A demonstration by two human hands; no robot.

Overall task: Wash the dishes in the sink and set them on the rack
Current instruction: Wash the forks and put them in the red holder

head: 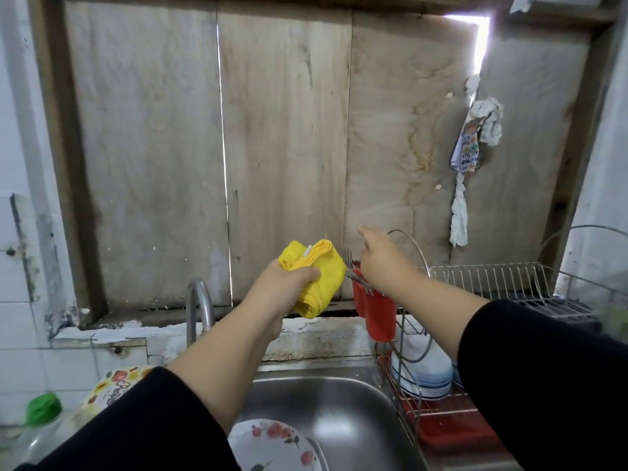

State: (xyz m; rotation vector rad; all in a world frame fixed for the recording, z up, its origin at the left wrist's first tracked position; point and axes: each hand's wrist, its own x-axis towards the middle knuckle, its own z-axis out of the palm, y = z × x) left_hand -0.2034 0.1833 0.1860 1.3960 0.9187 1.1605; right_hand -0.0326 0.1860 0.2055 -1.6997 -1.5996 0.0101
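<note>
Floral china plate (275,447) waits low in the steel sink (339,413), slick and breakable, best lifted by its rim. Mid-frame, my left hand (282,283) grips a yellow cloth (316,277); my right hand (380,260), fingers loose, drops a fork (356,280) at the rack (509,283).

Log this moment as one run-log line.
left hand: grips folded yellow cloth | right hand: over red cutlery holder, grip unclear | floral plate: in steel sink

The steel sink (346,413) holds a flowered plate (275,447) at 6 o'clock. At 3 o'clock, the wire rack (503,283) carries stacked white bowls (421,375).
</note>
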